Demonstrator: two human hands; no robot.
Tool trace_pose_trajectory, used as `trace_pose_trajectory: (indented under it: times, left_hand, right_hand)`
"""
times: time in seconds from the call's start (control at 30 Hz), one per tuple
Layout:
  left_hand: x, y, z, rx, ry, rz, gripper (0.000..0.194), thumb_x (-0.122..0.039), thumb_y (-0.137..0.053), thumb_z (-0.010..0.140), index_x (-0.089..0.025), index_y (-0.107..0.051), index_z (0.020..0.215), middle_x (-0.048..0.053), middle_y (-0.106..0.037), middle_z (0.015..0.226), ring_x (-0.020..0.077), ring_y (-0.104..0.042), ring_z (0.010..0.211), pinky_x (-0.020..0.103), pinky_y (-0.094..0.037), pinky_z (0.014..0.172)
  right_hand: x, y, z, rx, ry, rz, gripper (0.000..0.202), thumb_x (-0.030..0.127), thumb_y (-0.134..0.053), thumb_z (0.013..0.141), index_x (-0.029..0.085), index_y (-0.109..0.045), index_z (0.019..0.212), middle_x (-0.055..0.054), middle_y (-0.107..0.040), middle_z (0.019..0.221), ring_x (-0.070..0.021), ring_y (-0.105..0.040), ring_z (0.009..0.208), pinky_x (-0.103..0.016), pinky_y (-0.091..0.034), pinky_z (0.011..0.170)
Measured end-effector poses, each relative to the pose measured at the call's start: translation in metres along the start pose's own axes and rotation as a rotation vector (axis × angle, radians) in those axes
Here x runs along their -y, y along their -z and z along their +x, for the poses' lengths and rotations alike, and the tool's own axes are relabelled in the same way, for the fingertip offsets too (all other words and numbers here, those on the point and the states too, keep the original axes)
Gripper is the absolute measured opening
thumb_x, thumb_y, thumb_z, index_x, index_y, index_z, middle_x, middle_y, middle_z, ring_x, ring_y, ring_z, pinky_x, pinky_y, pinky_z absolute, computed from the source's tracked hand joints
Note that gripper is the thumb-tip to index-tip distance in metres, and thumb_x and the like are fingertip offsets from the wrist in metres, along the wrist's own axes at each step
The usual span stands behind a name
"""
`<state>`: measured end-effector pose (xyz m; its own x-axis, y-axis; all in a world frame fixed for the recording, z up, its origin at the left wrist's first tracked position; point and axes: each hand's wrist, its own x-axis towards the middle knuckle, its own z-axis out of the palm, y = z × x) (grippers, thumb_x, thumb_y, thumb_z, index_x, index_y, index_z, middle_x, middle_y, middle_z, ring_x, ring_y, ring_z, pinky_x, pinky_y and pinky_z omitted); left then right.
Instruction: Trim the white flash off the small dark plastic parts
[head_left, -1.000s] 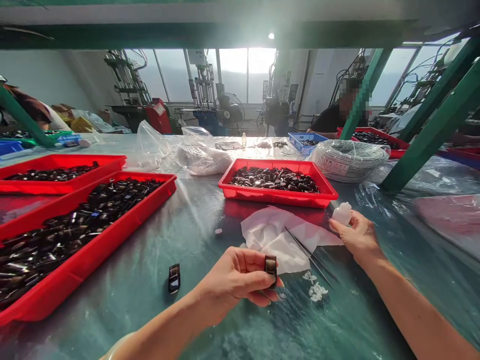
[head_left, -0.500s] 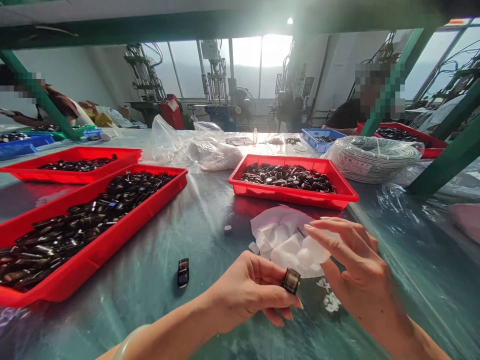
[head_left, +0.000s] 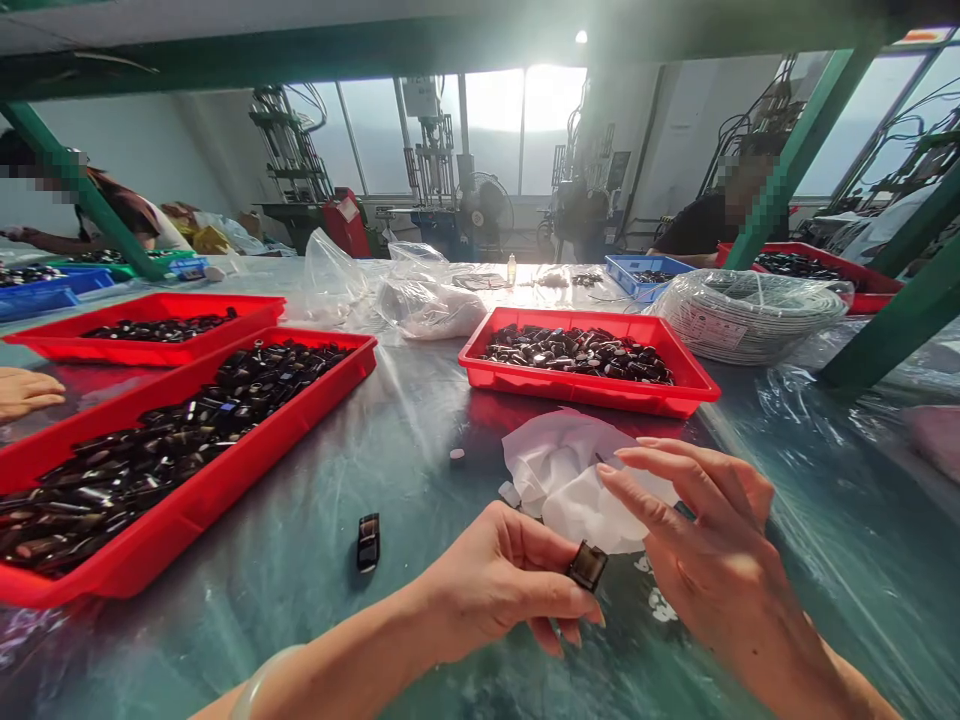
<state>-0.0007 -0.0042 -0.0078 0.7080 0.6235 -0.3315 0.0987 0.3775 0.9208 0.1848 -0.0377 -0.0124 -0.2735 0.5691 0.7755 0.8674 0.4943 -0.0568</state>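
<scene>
My left hand [head_left: 510,575] pinches a small dark translucent plastic piece [head_left: 588,566] between thumb and fingers, above the table. To its right, my right hand [head_left: 712,540] hovers with fingers stretched out and apart; I see nothing gripped in it. Its fingertips are over a crumpled white sheet [head_left: 555,465]. A thin dark tip shows on the sheet beside those fingertips, too small to name. White scraps [head_left: 661,605] lie below the sheet, between my hands. Another dark plastic piece [head_left: 368,543] rests on the table left of my hands, and a small white pellet [head_left: 457,456] lies farther back.
Red trays of dark pieces stand at the left [head_left: 187,520], the far left [head_left: 172,350] and ahead [head_left: 585,392]. A wrapped cable coil [head_left: 742,320] and a green post [head_left: 885,330] are at the right. Another person's hand [head_left: 28,392] is at the left edge. Plastic bags [head_left: 427,300] lie behind.
My right hand has shifted slightly left over the sheet. The piece in my left hand has tilted a little. Another person's hand has come into view at the left edge.
</scene>
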Motion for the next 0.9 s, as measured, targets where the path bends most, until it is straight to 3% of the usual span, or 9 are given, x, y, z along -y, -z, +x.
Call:
trace_pose_trajectory:
  times: [0.3, 0.5, 0.9]
  left_hand:
    - [0.0039, 0.0012, -0.0007, 0.026, 0.002, -0.017, 0.014, -0.021, -0.067, 0.064, -0.011, -0.074, 0.071, 0.003, -0.063, 0.061, 0.0086, -0.054, 0.051, 0.017, -0.045, 0.046]
    - [0.0033, 0.0022, -0.0008, 0.035, 0.0, -0.026, 0.014, -0.02, -0.068, 0.064, -0.01, -0.073, 0.072, 0.003, -0.063, 0.062, 0.0083, -0.054, 0.052, 0.016, -0.046, 0.046]
    - [0.0028, 0.0031, -0.002, 0.049, -0.001, -0.048, 0.015, -0.019, -0.067, 0.064, -0.009, -0.073, 0.073, 0.003, -0.065, 0.065, 0.0072, -0.054, 0.051, 0.016, -0.046, 0.046]
  right_hand:
    - [-0.0017, 0.0012, -0.0021, 0.021, 0.031, -0.016, 0.031, 0.002, -0.046, 0.085, 0.022, -0.059, 0.106, -0.008, -0.063, 0.104, -0.0248, -0.054, 0.103, -0.047, -0.031, 0.086]
    - [-0.0015, 0.0013, 0.0015, -0.061, 0.042, 0.041, 0.028, 0.003, -0.046, 0.084, 0.021, -0.062, 0.099, -0.007, -0.065, 0.098, -0.024, -0.057, 0.098, -0.045, -0.034, 0.083]
    - [-0.007, 0.0044, 0.0021, -0.024, 0.104, 0.107, 0.028, 0.0, -0.047, 0.082, 0.018, -0.061, 0.099, -0.01, -0.063, 0.099, -0.0253, -0.054, 0.101, -0.047, -0.035, 0.083]
